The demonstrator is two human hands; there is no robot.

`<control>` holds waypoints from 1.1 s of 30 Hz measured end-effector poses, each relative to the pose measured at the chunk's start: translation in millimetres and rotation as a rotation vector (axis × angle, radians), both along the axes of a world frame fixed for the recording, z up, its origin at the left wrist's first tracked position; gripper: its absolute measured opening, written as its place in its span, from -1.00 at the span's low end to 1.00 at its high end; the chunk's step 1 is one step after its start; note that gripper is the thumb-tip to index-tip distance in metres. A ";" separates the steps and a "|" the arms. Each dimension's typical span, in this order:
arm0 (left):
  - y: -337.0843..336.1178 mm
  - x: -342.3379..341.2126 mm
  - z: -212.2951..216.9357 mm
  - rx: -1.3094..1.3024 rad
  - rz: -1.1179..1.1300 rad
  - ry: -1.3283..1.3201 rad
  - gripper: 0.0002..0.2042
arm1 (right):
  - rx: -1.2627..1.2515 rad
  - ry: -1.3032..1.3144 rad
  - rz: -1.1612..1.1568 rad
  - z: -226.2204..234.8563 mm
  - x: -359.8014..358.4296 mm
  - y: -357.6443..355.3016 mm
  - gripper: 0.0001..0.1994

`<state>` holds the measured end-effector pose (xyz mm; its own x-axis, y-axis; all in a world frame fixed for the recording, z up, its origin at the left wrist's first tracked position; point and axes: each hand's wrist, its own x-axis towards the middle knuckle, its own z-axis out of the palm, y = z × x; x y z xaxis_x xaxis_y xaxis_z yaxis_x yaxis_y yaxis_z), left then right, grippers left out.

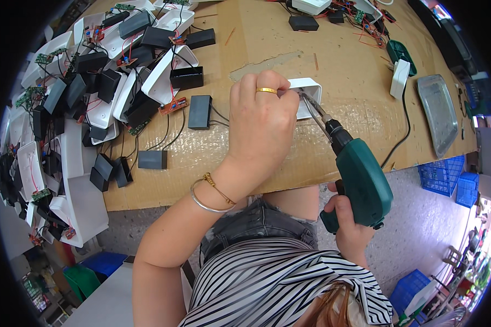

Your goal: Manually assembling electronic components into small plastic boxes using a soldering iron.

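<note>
My right hand (pixel 348 220) is wrapped around the handle of a green soldering gun (pixel 365 180), a finger at its black trigger. Its metal tip and thin feed tube reach up and left into an open white plastic case (pixel 310 90). Over the left part of this case, my left hand (pixel 262 120) is closed, thumb and fingers pinched beside the tip. What the pinch holds is hidden behind the fingers. Left of that hand lies a black box (pixel 200 112), its two dark wires running under the hand.
Cardboard (pixel 223 163) covers the bench. White cases (pixel 166 76), black boxes, small circuit boards and wires are heaped at the left. On the right are a metal tray (pixel 438 115) and a green holder (pixel 402 56) with a white block and black cord (pixel 406 131). Blue crates (pixel 441 175) stand below.
</note>
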<state>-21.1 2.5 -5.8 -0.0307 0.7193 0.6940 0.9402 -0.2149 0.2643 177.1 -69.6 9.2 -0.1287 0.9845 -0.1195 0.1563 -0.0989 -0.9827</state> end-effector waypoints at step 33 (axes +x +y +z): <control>-10.1 -3.2 19.0 -0.158 -0.116 -0.068 -0.79 | 0.170 0.237 -0.051 -11.2 18.8 -7.7 -0.44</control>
<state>-24.3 -7.6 13.1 0.0156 0.8203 0.5718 0.8906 -0.2713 0.3650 195.9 -77.3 -2.0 -0.0832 0.9937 0.0753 -0.0807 0.0686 -0.9944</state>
